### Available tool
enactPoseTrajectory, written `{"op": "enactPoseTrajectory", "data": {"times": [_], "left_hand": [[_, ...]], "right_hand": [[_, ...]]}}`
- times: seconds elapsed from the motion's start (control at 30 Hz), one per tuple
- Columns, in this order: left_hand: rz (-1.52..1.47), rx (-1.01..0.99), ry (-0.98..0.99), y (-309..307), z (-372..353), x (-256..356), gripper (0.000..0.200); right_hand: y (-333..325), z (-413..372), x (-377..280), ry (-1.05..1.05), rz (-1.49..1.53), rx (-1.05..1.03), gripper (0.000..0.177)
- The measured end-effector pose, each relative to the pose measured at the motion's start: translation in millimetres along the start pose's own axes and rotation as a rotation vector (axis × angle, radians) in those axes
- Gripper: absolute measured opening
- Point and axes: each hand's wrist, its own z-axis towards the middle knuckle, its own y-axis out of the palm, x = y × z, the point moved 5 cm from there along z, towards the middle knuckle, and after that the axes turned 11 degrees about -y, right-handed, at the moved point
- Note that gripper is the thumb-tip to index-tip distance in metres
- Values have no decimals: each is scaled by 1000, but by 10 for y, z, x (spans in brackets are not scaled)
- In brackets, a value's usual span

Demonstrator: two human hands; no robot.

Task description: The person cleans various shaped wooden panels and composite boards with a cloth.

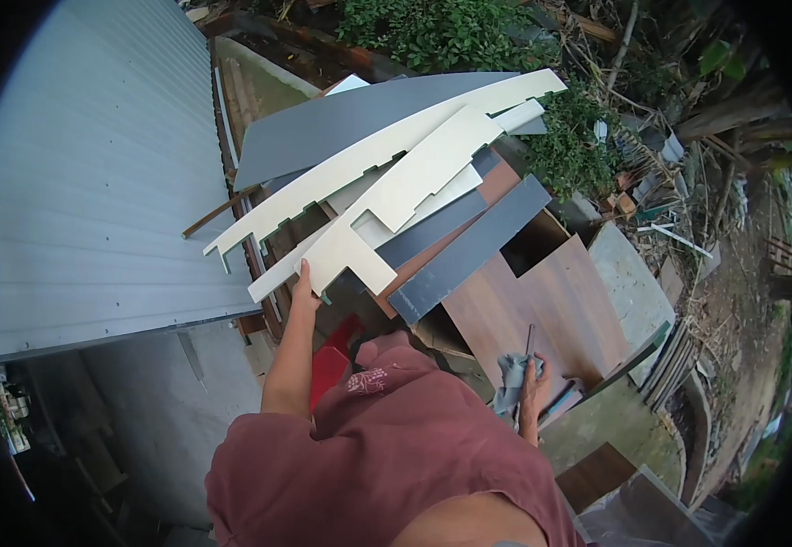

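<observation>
Shirt (pixel 387 438): white print (pixel 366 380) (too small to read) | left hand (pixel 303 284) pinching cream panel (pixel 346 260) | right hand (pixel 533 383) gripping grey item (pixel 509 374)

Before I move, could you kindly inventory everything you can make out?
Notched boards: several, cream, centre
Sheet: one, grey, beyond boards
Plank: one, dark grey, centre
Panels: count unclear, brown, beside plank
Red object: one, red, by left forearm
Ribbed roof: one, bluish grey, left
Shrubs: several, green, top
Debris: many, mixed colours, right
Rod: one, dark, right hand
Cloth, apparently: one, grey, by right hand
Shirt: one, maroon, bottom
Left hand: one, at boards
Right hand: one, around rod
</observation>
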Motion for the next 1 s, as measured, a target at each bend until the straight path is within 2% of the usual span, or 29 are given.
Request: {"op": "enactPoseTrajectory", "data": {"times": [0.07, 0.1, 0.13, 0.2, 0.27, 0.3, 0.37, 0.4, 0.47, 0.5, 0.57, 0.6, 0.67, 0.77, 0.8, 0.87, 0.93, 1.0], "left_hand": [[53, -55, -42, 99, -293, -132, 54], [69, -148, -58, 121, -367, -192, 50], [27, -135, -82, 119, -432, -260, 50], [-14, -173, -45, 220, -661, -333, 52], [-13, -194, -9, 203, -759, -375, 54], [-27, -208, 24, 229, -801, -367, 56], [-62, -231, 94, 475, -1165, -328, 57], [-112, -250, 159, 558, -1293, -278, 59], [-150, -273, 172, 614, -1365, -198, 60], [-143, -260, 235, 631, -1408, -127, 59], [-124, -256, 295, 708, -1469, -17, 58], [-107, -253, 331, 715, -1486, 68, 58], [-72, -260, 366, 796, -1595, 219, 58], [82, -252, 519, 982, -1887, 439, 60], [113, -269, 515, 1051, -1967, 475, 60], [108, -266, 542, 1108, -2078, 525, 60], [163, -300, 530, 1103, -2113, 551, 59], [195, -253, 531, 1142, -2274, 550, 57]], "right_hand": [[399, 274, -417, -127, 262, -90, 32], [558, 388, -687, -159, 280, -163, 33], [705, 485, -941, -192, 297, -237, 35], [1208, 712, -1066, -384, 198, -366, 50], [1533, 792, -1389, -322, 134, -638, 60], [1652, 836, -1463, -319, 146, -626, 60], [2011, 846, -1538, -447, 54, -811, 69], [2104, 884, -1554, -445, 66, -800, 69], [2277, 769, -1620, -391, 149, -1100, 73], [2303, 747, -1643, -387, 161, -1089, 73], [2211, 581, -1890, -167, 506, -1216, 68], [2210, 557, -1946, -165, 517, -1205, 68], [2227, 516, -2071, -71, 729, -1169, 65], [2458, 509, -2071, -101, 819, -1047, 60], [2510, 523, -2060, -116, 859, -987, 59], [2322, 477, -2178, -85, 894, -918, 54], [2101, 321, -2263, -29, 955, -967, 52], [1928, 156, -2230, -31, 954, -1019, 57]]}}
